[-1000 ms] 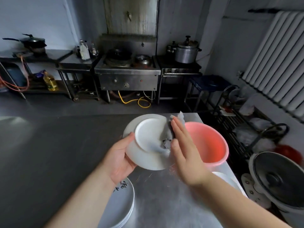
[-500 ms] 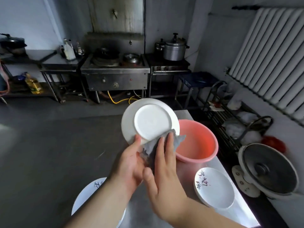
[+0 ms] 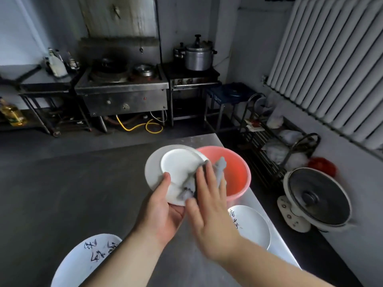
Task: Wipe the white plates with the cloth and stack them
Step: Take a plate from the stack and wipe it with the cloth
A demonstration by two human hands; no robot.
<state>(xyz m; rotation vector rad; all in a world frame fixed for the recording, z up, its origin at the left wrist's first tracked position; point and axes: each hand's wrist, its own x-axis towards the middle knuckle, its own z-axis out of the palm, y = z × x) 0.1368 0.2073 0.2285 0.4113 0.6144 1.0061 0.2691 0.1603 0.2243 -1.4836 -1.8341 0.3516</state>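
Note:
My left hand (image 3: 163,206) grips a white plate (image 3: 176,168) by its lower edge and holds it tilted above the steel table, its underside facing me. A grey cloth (image 3: 192,183) lies against the plate's lower right, pressed there by the flat fingers of my right hand (image 3: 209,206). At the near left lies a stack of white plates (image 3: 87,259) with black writing on the rim. Another white plate (image 3: 250,224) with writing rests on the table at the right.
A pink plastic basin (image 3: 234,172) stands just behind the held plate near the steel table's (image 3: 72,193) right edge. Off the table to the right stand a floor fan (image 3: 317,199) and a wire rack (image 3: 275,146). Stoves and pots line the far wall.
The plate has come lower and tilted more toward the basin. My right hand with the cloth slid from the plate's right side to its bottom, then back up to the lower right.

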